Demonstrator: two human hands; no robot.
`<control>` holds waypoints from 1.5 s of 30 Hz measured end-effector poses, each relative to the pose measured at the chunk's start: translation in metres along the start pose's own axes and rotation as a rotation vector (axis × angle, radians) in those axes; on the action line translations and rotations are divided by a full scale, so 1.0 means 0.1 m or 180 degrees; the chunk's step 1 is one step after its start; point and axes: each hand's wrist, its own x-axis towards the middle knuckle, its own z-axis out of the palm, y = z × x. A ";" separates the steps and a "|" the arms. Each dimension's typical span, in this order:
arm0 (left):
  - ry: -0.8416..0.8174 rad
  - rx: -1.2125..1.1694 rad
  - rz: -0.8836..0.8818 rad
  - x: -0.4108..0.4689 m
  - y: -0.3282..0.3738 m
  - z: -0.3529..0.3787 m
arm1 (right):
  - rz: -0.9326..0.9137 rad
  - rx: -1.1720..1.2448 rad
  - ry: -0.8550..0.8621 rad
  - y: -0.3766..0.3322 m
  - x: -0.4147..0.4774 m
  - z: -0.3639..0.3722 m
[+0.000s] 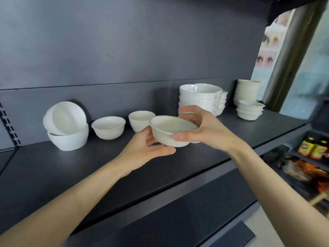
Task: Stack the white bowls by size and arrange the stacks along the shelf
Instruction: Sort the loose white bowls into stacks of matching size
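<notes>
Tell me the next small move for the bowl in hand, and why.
Probably nest the held bowl in the loose bowl on the left: left hand and right hand grip it above the shelf, and that one looks similar in size, standing unstacked.

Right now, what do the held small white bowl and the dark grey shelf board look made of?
Small white bowl: probably glazed ceramic or porcelain, maybe opal glass; smooth glossy wall, thin dark rim line. Dark grey shelf board: matte, even finish; painted metal or laminate, cannot tell which.

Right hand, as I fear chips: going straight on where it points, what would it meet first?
Past the held bowl, the right hand would likely meet the small bowl behind; depth unclear.
</notes>
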 end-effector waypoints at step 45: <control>0.0990 0.0643 0.0217 4.19 -0.14 3.46 | -0.0240 0.0077 0.0234 3.06 1.50 -4.36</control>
